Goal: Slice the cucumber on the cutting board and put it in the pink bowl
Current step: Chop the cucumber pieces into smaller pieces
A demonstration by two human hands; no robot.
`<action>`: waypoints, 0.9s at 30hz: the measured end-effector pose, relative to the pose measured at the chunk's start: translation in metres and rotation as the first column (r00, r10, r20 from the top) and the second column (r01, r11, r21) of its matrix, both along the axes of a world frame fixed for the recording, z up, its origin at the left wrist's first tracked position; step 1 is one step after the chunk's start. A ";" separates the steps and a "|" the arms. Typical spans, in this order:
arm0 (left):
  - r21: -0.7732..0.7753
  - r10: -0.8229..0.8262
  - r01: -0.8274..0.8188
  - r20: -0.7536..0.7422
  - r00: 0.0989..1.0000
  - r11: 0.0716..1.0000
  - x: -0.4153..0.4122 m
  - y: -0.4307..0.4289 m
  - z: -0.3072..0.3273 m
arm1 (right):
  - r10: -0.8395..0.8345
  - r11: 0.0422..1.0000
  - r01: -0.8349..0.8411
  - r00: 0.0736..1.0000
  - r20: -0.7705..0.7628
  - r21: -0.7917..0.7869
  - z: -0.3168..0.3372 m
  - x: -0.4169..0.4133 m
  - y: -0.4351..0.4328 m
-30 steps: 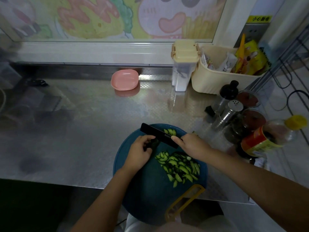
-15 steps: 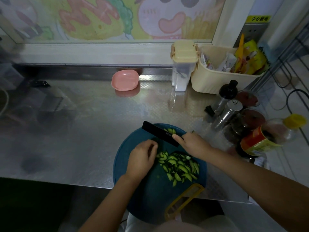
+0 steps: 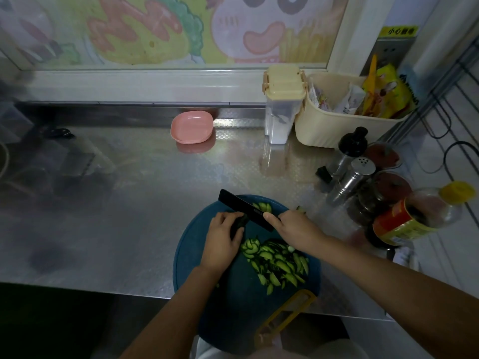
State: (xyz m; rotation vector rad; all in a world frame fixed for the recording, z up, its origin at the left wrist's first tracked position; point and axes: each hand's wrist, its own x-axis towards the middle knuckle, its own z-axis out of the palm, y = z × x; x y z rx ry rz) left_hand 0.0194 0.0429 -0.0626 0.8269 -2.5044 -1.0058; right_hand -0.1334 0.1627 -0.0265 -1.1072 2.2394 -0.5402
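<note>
A round blue cutting board (image 3: 207, 288) with a yellow handle lies at the counter's front edge. My left hand (image 3: 223, 242) grips the dark uncut cucumber piece (image 3: 239, 224) on the board. My right hand (image 3: 295, 229) holds a black knife (image 3: 243, 208), its blade resting just right of that piece. A pile of green cucumber slices (image 3: 277, 263) lies on the board below my right hand, and a few more slices (image 3: 263, 207) sit behind the blade. The pink bowl (image 3: 191, 126) stands empty at the back of the counter.
A cream lidded container (image 3: 282, 104) and a cream basket (image 3: 334, 125) of packets stand at the back right. Shakers (image 3: 350, 177), jars and a bottle (image 3: 414, 218) with a yellow cap crowd the right side. The steel counter (image 3: 116, 203) stretches to the left.
My left hand moved up from the slice pile back onto the uncut cucumber piece. The knife stayed nearly in place over the board.
</note>
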 end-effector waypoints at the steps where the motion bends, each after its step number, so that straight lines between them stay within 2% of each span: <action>1: -0.005 -0.003 0.003 -0.002 1.000 1.000 0.000 0.000 0.000 | -0.008 1.000 0.008 1.000 0.011 -0.010 0.000 0.000 0.001; 17: -0.038 0.010 -0.011 -0.008 1.000 0.999 -0.001 0.001 -0.002 | -0.014 0.999 0.018 0.993 0.116 -0.038 0.006 -0.008 0.008; 27: -0.045 0.014 -0.013 0.011 1.000 0.999 0.000 0.003 0.000 | 0.036 0.999 -0.036 0.999 0.003 0.027 -0.003 -0.003 -0.005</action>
